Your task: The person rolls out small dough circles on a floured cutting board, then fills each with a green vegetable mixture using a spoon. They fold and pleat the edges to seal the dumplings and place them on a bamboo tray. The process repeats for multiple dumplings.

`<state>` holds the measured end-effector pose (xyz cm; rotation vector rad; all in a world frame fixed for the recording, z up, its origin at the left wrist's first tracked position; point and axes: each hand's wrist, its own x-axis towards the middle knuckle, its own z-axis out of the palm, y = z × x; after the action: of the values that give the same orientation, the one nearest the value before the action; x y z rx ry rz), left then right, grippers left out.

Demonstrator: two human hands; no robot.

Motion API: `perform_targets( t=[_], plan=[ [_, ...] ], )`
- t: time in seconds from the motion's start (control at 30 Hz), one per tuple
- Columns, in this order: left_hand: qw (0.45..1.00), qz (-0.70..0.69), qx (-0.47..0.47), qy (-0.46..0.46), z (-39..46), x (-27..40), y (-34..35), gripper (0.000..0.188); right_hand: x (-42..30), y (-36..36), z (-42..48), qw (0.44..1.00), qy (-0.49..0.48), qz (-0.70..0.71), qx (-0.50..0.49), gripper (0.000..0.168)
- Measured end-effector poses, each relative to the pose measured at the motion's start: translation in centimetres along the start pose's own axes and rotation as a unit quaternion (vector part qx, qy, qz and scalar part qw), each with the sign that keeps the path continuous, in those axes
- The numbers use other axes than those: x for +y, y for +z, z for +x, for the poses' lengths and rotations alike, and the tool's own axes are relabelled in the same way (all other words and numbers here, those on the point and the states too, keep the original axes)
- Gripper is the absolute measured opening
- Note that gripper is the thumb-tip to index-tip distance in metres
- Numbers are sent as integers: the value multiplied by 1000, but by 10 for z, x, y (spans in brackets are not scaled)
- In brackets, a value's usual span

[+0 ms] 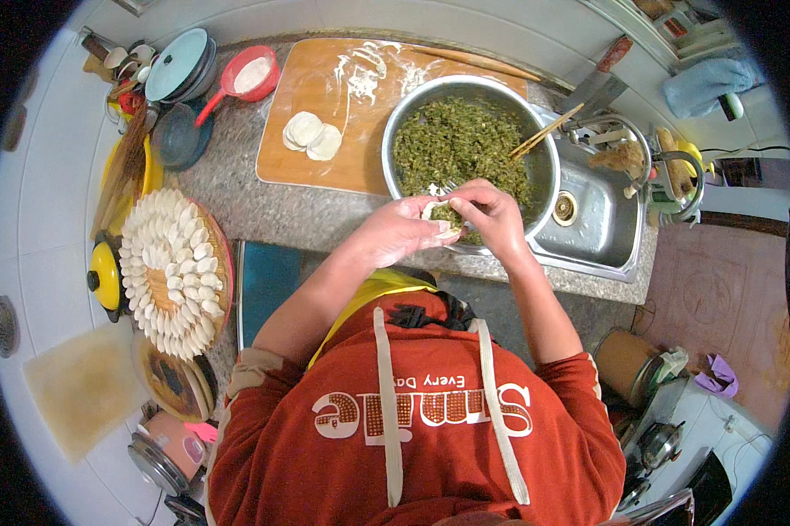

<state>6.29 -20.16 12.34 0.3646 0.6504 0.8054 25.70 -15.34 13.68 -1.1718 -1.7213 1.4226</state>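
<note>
My left hand cups a dumpling wrapper with green chopped filling inside, over the near rim of a large metal bowl. My right hand pinches the wrapper's edge from the other side. Green filling spreads across the bowl, with wooden chopsticks leaning on its right side. Several round wrappers lie on a wooden board dusted with flour. To the left, a round tray holds many shaped dumplings in curved rows.
A red ladle-like scoop with flour stands beside blue-lidded cookware. Right of the bowl are a metal sink with a faucet and a cleaver behind it. A rolling pin lies along the board's back edge. A yellow-lidded pot stands left.
</note>
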Motion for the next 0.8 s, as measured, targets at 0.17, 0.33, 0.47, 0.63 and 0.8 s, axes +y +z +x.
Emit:
perform_targets(
  t=[0.17,0.33,0.47,0.63,0.8],
  plan=[
    [999,-45,27,-11,0,0,3,42,-2,4,-11,993,-81,-84,15,15],
    [998,-60,29,-5,8,-10,-8,43,0,5,-16,969,-168,-179,27,20],
    [998,-68,-5,5,11,-15,-12,44,0,3,-19,961,-192,-197,31,22],
    [983,-169,-63,-15,21,-19,-20,49,-8,-3,-21,952,-211,-222,12,25],
    [970,-229,-36,-78,18,-8,-7,61,-6,-7,-22,945,-222,-240,18,27]
  ],
)
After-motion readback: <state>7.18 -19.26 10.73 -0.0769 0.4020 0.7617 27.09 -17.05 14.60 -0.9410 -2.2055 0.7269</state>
